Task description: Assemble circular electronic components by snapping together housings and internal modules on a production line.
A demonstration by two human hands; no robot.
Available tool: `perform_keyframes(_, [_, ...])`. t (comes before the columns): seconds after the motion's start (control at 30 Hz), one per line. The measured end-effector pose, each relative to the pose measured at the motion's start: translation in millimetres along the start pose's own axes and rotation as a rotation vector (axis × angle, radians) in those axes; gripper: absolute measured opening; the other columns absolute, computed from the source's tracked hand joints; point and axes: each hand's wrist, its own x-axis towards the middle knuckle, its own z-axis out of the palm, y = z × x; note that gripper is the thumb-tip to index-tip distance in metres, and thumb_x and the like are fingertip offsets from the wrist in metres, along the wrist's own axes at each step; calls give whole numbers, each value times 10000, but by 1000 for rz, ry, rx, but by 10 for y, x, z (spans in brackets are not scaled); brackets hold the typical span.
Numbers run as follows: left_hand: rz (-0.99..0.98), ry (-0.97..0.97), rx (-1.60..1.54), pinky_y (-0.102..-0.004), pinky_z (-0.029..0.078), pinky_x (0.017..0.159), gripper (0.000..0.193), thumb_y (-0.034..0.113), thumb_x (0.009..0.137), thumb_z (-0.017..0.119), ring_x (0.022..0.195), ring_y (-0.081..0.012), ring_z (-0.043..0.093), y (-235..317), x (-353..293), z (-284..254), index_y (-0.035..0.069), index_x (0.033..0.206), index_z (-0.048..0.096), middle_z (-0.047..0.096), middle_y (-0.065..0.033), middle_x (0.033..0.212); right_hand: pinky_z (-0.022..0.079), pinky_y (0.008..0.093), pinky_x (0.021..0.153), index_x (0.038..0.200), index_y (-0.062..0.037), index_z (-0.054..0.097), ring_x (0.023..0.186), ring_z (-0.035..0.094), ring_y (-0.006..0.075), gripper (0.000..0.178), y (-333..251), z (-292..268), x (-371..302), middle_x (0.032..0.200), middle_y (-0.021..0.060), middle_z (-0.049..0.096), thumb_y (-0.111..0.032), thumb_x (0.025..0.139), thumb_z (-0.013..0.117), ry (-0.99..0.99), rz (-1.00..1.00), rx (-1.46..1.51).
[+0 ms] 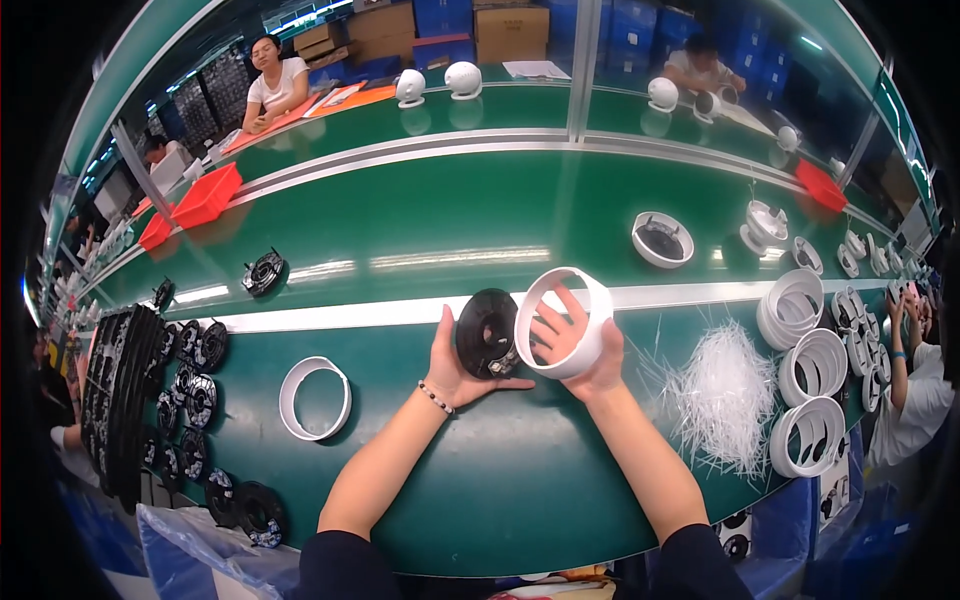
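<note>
Over the middle of the green bench, my left hand (452,372) grips a round black plastic part (487,335) by its lower left edge. Its thumb points up and a finger stretches under the disc. Close beside it, my right hand (600,365) holds a white plastic ring (597,305), with fingers showing through the opening. Disc and ring are side by side, their edges overlapping in view; whether they touch, I cannot tell. Another white ring (316,398) lies on the bench left of my left forearm.
Black round parts (200,400) are piled at the left edge. To the right lie a heap of thin white strips (730,395) and stacked white rings (812,365). Beyond a metal rail, a green surface carries a white-rimmed part (662,240) and a black part (263,272). Co-workers sit farther off.
</note>
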Motion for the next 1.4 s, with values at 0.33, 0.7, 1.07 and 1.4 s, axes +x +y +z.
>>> perform_keyframes(0.33, [-84, 81, -51, -664, 298, 850, 614, 525, 772, 370, 1000, -319, 503, 30, -36, 54, 108, 1222, 404, 489, -116, 1142, 254, 430, 996, 1341, -72, 127, 1192, 317, 361, 1101, -82, 115, 20, 1322, 216, 236, -598, 534, 661, 23, -61, -43])
perform_keyframes(0.7, [218, 77, 26, -447, 391, 884, 557, 446, 797, 365, 1084, -270, 463, -86, 63, -151, 85, 1220, 393, 488, -119, 1165, 297, 375, 964, 1281, 68, 198, 1155, 371, 296, 988, 136, 184, -1, 1245, 204, 350, -300, 563, 767, 273, -164, -1018])
perform_keyframes(1.07, [264, 122, 110, -374, 393, 905, 562, 440, 801, 332, 1049, -247, 489, -107, -6, 103, 37, 1179, 433, 502, -129, 1145, 228, 499, 963, 1285, 84, 134, 1203, 177, 452, 1144, 117, 561, -132, 1295, 344, 151, -442, 496, 774, 179, -178, -1626])
perform_keyframes(1.4, [338, 259, 114, -392, 420, 875, 540, 445, 799, 342, 1006, -255, 514, -149, 56, -60, 53, 1153, 451, 528, -122, 1093, 352, 402, 919, 1248, 151, 171, 1100, 411, 368, 1108, 114, 425, -73, 1181, 269, 403, -422, 511, 768, 176, -115, -1325])
